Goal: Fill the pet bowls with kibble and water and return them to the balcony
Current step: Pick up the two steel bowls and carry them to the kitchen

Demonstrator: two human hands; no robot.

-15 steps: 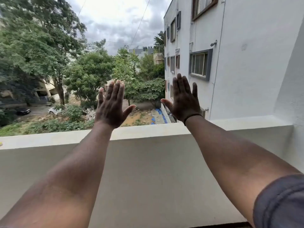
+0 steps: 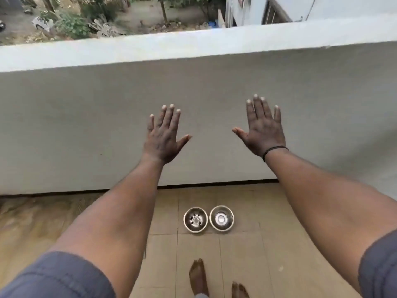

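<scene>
Both hands are up in front, palms facing away, fingers straight and spread, holding nothing at all. Left hand (image 2: 164, 139) and right hand (image 2: 263, 130) sit a little apart at about the same height, hanging in the air in front of the balcony wall (image 2: 86, 125). Can't tell if they're touching it, but it looks like they're short of it. There's a thin black band (image 2: 276, 149) on the right wrist.

Below and between the arms, two steel bowls sit on the tiled floor (image 2: 247, 254) near the foot of the wall: left bowl (image 2: 195, 220) and right bowl (image 2: 221, 218), side by side, rims just about touching. Both upright, and both look empty to me, just shiny metal bottoms, no kibble or water I can make out. Bare feet (image 2: 198, 278) are at the bottom edge, a step back from the bowls.

My guess on handling: thin stainless, so light and rigid, won't dent from a normal grip, but smooth and slippery. I'd pinch each one at the rim, thumb inside and fingers under the lip, one per hand. Easy while empty. Once there's water in one, it'll slosh, so keep it level and maybe go two-handed on that one.

Over the wall top there's a yard with shrubs (image 2: 73, 24) and rubble.
</scene>
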